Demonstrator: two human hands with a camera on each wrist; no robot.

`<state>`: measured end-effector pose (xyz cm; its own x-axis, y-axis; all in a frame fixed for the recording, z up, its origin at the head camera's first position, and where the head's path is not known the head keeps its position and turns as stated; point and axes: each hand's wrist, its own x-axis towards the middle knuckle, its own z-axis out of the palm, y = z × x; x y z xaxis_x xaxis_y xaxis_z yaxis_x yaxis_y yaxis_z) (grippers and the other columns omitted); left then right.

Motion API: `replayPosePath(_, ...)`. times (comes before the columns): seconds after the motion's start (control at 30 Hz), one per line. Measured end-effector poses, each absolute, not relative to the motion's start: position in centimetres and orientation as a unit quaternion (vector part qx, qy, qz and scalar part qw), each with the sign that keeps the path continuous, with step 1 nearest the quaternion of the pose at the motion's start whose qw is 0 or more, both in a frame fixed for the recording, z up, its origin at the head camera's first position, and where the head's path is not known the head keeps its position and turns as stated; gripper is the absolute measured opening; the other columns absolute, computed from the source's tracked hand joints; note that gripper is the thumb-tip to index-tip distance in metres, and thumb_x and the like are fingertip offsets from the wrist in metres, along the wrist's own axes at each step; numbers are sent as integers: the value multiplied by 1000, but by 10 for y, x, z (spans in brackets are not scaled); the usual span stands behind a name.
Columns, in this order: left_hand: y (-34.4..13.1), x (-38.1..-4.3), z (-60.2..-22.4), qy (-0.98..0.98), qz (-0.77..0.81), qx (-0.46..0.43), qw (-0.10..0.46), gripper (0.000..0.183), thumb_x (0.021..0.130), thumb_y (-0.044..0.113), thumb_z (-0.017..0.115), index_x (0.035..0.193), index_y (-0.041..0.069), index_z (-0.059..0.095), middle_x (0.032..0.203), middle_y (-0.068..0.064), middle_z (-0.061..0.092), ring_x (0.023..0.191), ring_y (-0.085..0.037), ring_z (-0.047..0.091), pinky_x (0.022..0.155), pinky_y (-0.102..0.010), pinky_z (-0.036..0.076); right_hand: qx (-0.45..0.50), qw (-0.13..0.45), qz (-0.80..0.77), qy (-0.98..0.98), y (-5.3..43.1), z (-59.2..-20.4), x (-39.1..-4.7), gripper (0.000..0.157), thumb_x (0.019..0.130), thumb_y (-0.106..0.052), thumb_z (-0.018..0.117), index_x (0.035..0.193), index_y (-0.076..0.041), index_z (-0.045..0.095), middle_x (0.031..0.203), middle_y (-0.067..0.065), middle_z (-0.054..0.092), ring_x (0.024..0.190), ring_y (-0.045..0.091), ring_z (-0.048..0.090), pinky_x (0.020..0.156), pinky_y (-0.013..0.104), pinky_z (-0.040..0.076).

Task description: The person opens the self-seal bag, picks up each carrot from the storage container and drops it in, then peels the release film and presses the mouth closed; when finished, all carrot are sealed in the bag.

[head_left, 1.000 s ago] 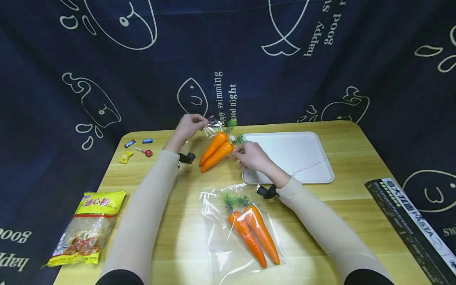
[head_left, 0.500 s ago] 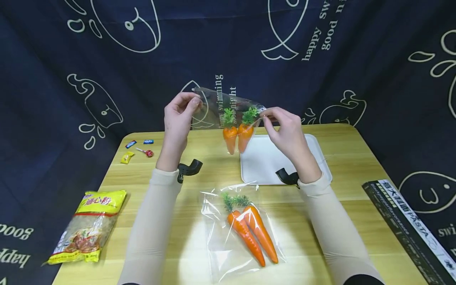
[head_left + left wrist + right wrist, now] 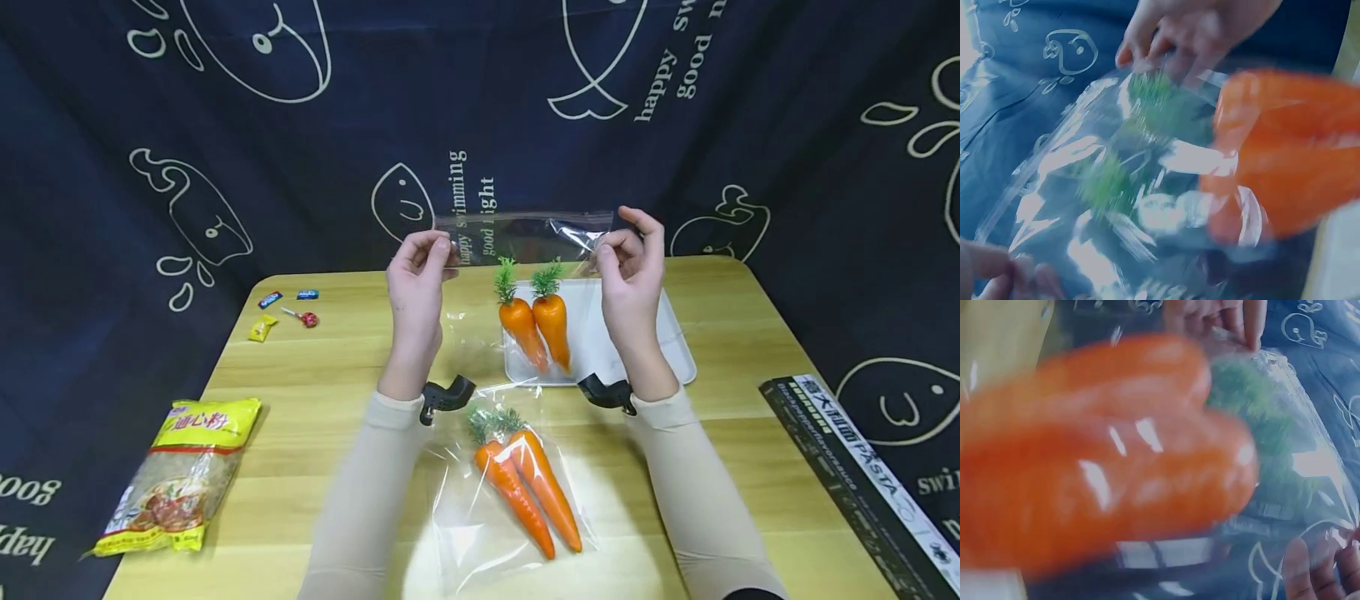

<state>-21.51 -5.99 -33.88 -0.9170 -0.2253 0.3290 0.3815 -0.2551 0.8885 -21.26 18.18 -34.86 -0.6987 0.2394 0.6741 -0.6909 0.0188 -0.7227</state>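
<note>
Raised bag: since it's see-through, two carrots show inside, tops up, toward the surface's far side
Left grip: pinching its left upper edge
Right grip: pinching its right upper edge, one finger poking up
Second bag: just lying near, two more carrots inside

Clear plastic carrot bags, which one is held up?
The farther clear plastic bag, pinched by the left hand and right hand; the nearer bag lies on the wood-grain table.
</note>
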Motion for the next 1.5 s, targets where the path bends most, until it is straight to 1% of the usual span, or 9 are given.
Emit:
replayPosePath(0.1,-44,-221,-347,-563,-797,-54,211,20,98,18,65,110,2,64,95,-6,66,84,-22,64,74,-30,54,168,313,728,-587,183,-348,-215,37,98,4,51,133,-6,48,83,8,56,75,24,53,71,26,51)
replayPosePath(0.3,-33,-247,-367,-527,-816,-56,229,8,98,11,63,105,6,65,93,-4,65,82,-22,61,70,-28,51,132,264,764,-574,183,-358,-222,37,99,-2,57,135,-7,51,90,3,60,83,19,58,79,24,54)
replayPosePath(0.37,-35,-251,-370,-537,-810,-63,226,9,98,9,62,106,4,65,93,-6,65,80,-22,61,69,-26,51,126,254,776,-564,184,-361,-223,40,98,-2,58,137,-8,50,92,3,61,84,19,60,80,24,55)
replayPosePath(0.5,-45,-250,-368,-576,-784,-84,215,15,99,5,59,111,-3,64,91,-6,64,76,-18,60,66,-21,51,131,251,780,-558,185,-364,-219,40,98,-3,59,137,-8,49,95,6,62,83,22,63,76,27,59)
replayPosePath(0.6,-52,-245,-363,-604,-762,-100,213,16,99,7,60,111,-1,66,90,-2,64,74,-13,58,65,-20,51,137,249,783,-553,185,-363,-214,37,98,-2,59,134,-5,52,96,7,62,81,23,63,71,29,61)
replayPosePath(0.77,-60,-235,-351,-601,-757,-123,226,13,98,14,63,106,6,70,93,-8,67,77,-16,60,69,-23,54,132,243,796,-539,186,-357,-210,28,97,0,60,125,0,59,93,9,63,77,20,64,65,29,61)
replayPosePath(1.0,-61,-227,-341,-576,-773,-133,229,14,96,18,68,100,5,71,91,-11,72,79,-17,70,80,-30,60,102,235,789,-559,188,-354,-209,24,94,1,63,119,2,62,88,9,64,70,17,65,56,26,59)
replayPosePath(1.2,-57,-225,-341,-556,-793,-122,220,13,95,18,68,97,5,72,85,-6,72,71,-17,69,76,-33,62,67,207,779,-589,188,-358,-214,23,95,0,62,118,-2,63,86,7,64,69,15,65,56,27,60)
replayPosePath(1.5,-44,-223,-342,-455,-862,-118,192,11,93,12,71,101,7,72,94,-7,72,80,-18,68,76,-30,60,64,210,776,-592,188,-359,-220,26,94,2,61,120,4,60,86,9,64,67,17,66,58,27,60)
